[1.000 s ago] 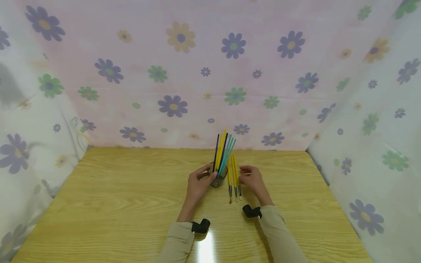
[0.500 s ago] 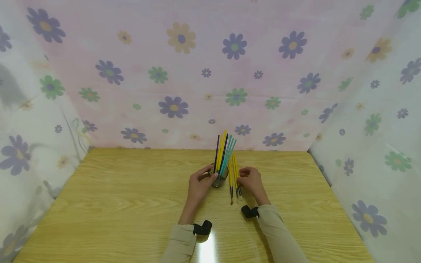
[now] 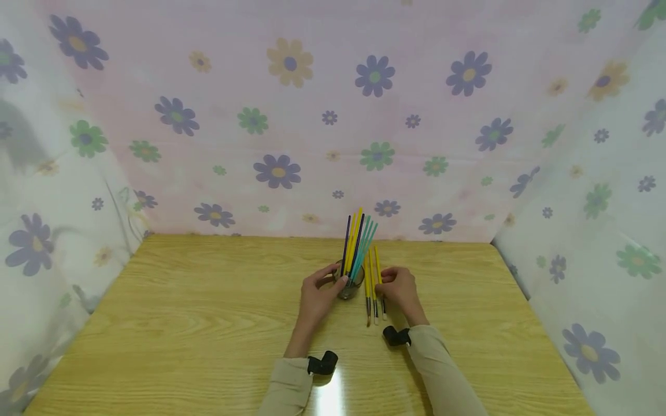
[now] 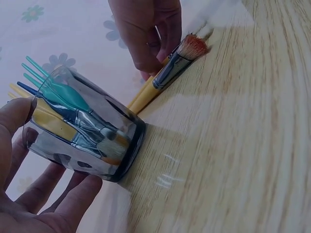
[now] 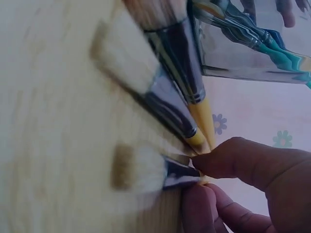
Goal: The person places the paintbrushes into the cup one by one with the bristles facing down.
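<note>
My left hand (image 3: 318, 297) holds a clear drinking glass (image 4: 80, 126) upright on the table, thumb at the rim and fingers round its side. Several paintbrushes stand in it bristles down, with turquoise handles (image 3: 367, 245), yellow and dark blue ones. To the right of the glass, three yellow-handled paintbrushes lie on the wood, bristles toward me. My right hand (image 3: 400, 289) pinches the rightmost paintbrush (image 5: 177, 175), pale-bristled with brownish tips, near its ferrule. Beside it are a pale-bristled paintbrush (image 5: 167, 104) and a reddish-brown-bristled paintbrush (image 4: 167, 73). The pinched handle is partly hidden by my fingers.
The wood-grain table (image 3: 198, 323) runs back to a flowered cloth (image 3: 312, 133), which also hangs at both sides. Black wrist cameras (image 3: 324, 363) sit at both beige sleeves (image 3: 442, 364). Light glares on the table near the left sleeve.
My right hand has closed on the rightmost paintbrush, whose handle now lies apart from the middle one. My left hand keeps its hold on the glass; the head view has shifted slightly.
</note>
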{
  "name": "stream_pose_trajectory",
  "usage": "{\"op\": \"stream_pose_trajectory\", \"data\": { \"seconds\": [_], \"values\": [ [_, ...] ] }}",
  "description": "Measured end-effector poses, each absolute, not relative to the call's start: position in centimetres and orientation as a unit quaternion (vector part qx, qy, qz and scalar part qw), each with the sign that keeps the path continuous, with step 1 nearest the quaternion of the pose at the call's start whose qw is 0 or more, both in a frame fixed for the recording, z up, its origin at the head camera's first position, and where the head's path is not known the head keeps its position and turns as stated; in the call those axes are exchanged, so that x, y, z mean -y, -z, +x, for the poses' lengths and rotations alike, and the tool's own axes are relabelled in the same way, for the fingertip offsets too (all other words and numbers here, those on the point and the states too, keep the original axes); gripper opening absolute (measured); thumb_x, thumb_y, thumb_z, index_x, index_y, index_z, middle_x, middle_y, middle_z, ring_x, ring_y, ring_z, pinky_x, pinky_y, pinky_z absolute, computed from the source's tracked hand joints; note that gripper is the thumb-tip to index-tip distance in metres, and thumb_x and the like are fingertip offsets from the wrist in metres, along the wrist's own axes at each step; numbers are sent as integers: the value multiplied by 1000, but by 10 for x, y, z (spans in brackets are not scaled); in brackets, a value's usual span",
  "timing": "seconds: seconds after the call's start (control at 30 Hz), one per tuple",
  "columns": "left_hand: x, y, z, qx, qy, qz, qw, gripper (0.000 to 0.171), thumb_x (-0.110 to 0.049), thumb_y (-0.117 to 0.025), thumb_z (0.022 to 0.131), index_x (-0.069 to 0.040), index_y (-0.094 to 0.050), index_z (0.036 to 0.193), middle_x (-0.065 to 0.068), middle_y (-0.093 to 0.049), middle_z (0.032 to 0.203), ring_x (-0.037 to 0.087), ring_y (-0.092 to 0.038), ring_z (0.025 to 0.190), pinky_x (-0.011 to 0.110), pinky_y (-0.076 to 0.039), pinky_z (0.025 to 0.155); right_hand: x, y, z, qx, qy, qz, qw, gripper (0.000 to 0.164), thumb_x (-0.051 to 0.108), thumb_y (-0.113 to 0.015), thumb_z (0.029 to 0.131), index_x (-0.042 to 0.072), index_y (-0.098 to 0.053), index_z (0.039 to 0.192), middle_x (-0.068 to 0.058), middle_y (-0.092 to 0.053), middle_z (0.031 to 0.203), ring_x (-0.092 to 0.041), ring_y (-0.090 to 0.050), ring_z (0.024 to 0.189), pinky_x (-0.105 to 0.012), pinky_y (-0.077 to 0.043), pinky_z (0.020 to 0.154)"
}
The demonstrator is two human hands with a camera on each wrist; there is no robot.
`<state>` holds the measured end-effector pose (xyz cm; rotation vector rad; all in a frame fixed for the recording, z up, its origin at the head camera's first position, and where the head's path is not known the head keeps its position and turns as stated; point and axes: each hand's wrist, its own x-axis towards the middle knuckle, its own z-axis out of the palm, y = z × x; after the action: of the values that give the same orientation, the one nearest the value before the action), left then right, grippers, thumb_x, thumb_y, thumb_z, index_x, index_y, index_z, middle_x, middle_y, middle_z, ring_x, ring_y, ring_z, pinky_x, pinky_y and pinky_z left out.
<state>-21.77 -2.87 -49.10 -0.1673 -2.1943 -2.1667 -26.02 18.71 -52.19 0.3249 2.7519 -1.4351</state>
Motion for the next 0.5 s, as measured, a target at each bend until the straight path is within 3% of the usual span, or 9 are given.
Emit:
{"op": "stream_pose_trajectory", "data": {
  "seconds": [0.5],
  "values": [
    [26,530,-235,714,697,-52,49,38,-14,-78,91,-4,-71,128,19,-60,141,42,-64,115,42,-61,87,-189,521,-257,-895,435,91,29,31,7,-76,83,-6,-67,110,-17,-68,101,-27,-64,90,-38,-58,74]
  ]
}}
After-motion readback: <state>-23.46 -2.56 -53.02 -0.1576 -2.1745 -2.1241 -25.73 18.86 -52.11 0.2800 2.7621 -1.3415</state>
